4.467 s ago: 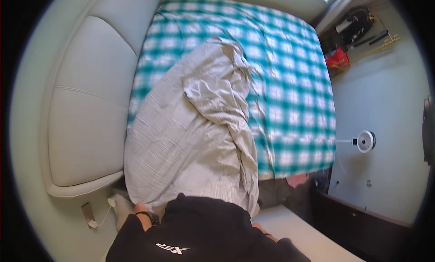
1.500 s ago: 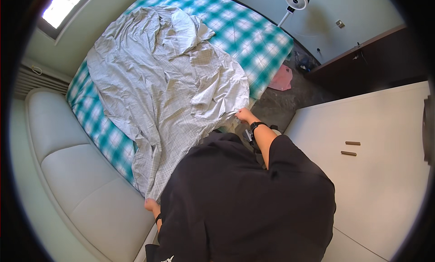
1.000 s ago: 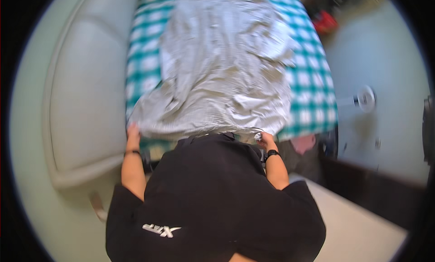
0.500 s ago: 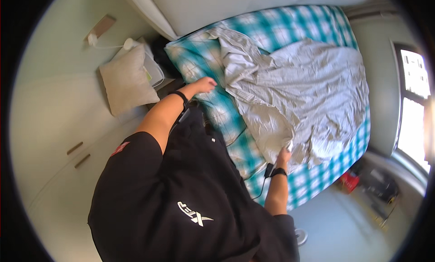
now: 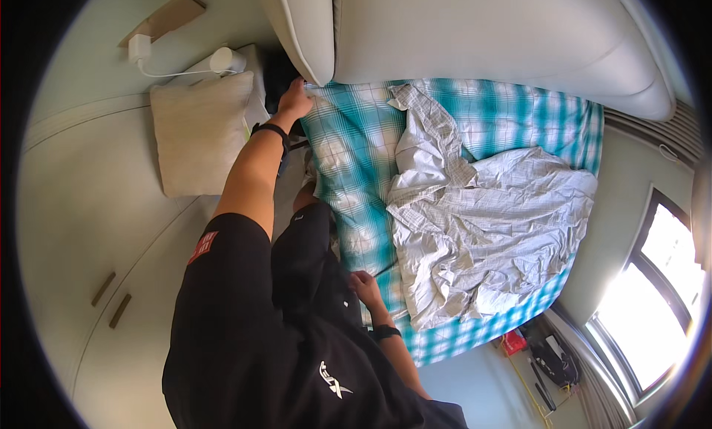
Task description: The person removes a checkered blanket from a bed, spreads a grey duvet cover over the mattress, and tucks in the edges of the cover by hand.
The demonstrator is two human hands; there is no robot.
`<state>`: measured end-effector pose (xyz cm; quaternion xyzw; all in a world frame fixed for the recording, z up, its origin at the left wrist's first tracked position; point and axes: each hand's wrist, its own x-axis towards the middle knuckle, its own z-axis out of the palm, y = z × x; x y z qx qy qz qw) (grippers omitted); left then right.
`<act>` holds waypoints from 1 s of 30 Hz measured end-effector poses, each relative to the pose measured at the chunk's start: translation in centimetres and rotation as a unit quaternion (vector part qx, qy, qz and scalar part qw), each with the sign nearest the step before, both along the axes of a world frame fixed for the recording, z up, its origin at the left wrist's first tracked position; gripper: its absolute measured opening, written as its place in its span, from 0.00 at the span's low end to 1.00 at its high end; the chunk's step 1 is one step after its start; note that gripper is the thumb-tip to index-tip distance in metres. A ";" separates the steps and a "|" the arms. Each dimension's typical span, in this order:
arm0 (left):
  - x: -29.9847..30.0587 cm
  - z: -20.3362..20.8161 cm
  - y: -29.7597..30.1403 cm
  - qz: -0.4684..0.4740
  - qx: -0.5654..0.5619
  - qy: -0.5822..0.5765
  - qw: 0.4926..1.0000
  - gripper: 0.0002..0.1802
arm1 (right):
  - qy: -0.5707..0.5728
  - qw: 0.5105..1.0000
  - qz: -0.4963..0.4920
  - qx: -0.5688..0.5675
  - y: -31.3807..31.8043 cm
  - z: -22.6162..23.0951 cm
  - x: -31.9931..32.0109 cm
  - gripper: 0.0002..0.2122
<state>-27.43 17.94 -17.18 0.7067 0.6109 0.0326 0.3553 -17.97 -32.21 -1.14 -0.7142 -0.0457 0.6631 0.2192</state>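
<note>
A teal-and-white checked bedsheet covers the bed. My left hand reaches to the bed's corner beside the headboard, its fingers closed on the sheet's edge there. My right hand is low at the near side of the bed, close to my black shorts, with its fingers curled in. What they hold, if anything, is hidden. A crumpled pale grey cover lies across the middle and right of the bed, touched by neither hand.
A padded cream headboard borders the far end. Left of the bed, a beige cushion leans by a nightstand with a white lamp. A window is at the right, with a black bag on the floor below.
My left hand has gone up to the corner by the headboard. My right hand has let go of the grey cover and drawn back left to the bed's near side. The view has shifted.
</note>
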 end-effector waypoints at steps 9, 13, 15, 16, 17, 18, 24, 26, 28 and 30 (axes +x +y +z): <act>1.5 -0.4 1.2 -0.049 -0.104 0.098 0.989 0.19 | -0.042 0.981 -0.167 -0.093 3.4 0.8 5.1 0.10; 2.8 4.8 -4.1 -0.095 0.134 0.048 0.985 0.17 | -0.091 0.986 -0.102 -0.093 3.0 0.5 6.1 0.10; 3.4 7.8 -6.8 -0.139 0.114 0.037 0.983 0.14 | -0.104 0.992 -0.070 -0.022 3.0 -1.2 6.7 0.10; 3.4 9.2 -8.5 -0.146 0.104 0.000 0.984 0.12 | -0.123 0.991 -0.044 -0.001 4.4 -1.1 6.7 0.11; 3.4 10.4 -10.2 -0.153 0.095 -0.036 0.983 0.10 | -0.134 0.990 -0.042 -0.004 6.6 -0.5 6.6 0.11; 3.6 11.6 -11.9 -0.174 0.083 -0.053 0.980 0.09 | -0.124 0.991 -0.058 0.003 8.4 -0.3 6.7 0.11; 5.5 17.7 -20.0 -0.302 0.004 -0.176 0.937 0.07 | -0.170 0.965 -0.186 0.075 19.1 2.5 7.6 0.20; 6.6 20.4 -22.0 -0.359 -0.005 -0.228 0.905 0.09 | -0.190 0.929 -0.286 0.138 18.9 0.3 9.3 0.15; 6.7 21.9 -22.1 -0.401 -0.005 -0.223 0.889 0.11 | -0.130 0.895 -0.404 0.140 20.2 2.3 10.1 0.13; 6.7 22.8 -22.3 -0.438 -0.005 -0.206 0.875 0.12 | -0.120 0.870 -0.455 0.148 20.9 4.9 10.8 0.13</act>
